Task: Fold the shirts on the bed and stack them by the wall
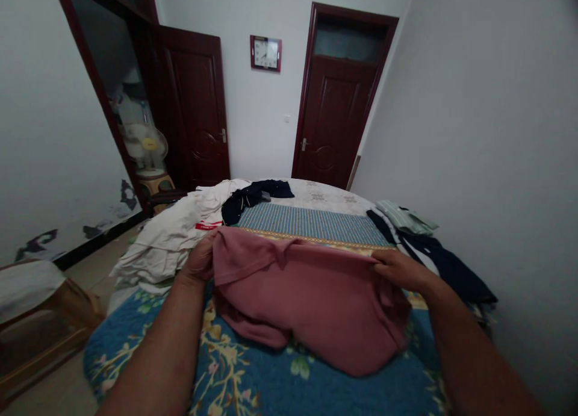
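A dusty-pink garment (311,295), perhaps a shirt, is stretched sideways between my two hands over the bed. My left hand (201,258) grips its upper left corner, with the fingers partly hidden behind the cloth. At the upper right edge, my right hand (397,268) pinches the fabric. The top edge is pulled nearly straight, while the lower part hangs loose in folds near the blue floral bedspread (235,386).
White and cream clothes (167,241) lie heaped at the bed's left, beside a dark navy garment (257,196). Folded clothes (433,253) are stacked at the right near the wall. A wooden stool (45,307) stands left of the bed. Two dark red doors and a fan (147,145) are beyond.
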Demonstrator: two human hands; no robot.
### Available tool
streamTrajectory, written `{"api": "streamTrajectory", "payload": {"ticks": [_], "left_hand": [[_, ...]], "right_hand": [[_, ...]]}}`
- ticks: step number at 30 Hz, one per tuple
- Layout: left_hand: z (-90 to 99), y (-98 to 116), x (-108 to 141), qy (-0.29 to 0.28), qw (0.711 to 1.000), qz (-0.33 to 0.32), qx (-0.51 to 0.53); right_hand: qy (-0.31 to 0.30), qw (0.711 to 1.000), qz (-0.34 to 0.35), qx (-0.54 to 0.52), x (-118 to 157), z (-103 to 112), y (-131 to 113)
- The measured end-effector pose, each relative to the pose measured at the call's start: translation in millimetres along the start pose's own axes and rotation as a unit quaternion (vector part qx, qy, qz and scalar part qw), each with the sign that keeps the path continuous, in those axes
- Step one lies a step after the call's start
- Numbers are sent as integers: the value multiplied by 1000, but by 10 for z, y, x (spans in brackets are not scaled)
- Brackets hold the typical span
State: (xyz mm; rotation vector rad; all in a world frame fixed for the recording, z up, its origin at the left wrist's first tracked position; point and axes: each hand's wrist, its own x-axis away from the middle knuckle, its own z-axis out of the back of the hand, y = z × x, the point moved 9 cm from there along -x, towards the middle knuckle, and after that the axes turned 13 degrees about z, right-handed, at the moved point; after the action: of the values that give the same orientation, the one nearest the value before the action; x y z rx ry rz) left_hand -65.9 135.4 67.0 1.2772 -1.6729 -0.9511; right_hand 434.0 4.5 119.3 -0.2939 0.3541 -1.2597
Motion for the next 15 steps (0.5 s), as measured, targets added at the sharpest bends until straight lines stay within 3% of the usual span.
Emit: {"api": "streamTrajectory", "payload": {"ticks": [4,7,12,15], "left_hand": [[-113,-109,-45,-24,999,44,-11],[-100,-116,9,-23,997,75,-21],[-148,51,397,-118,988,94,-37],[-230,292,419,-122,989,68,-44]], "right_hand": [[-15,999,-48,-2,172,-96,253],[-34,987,-67,-143,397,-136,251],[-3,905,-23,-424,719,19,97],[47,860,-12,-508,575,207,175]]}}
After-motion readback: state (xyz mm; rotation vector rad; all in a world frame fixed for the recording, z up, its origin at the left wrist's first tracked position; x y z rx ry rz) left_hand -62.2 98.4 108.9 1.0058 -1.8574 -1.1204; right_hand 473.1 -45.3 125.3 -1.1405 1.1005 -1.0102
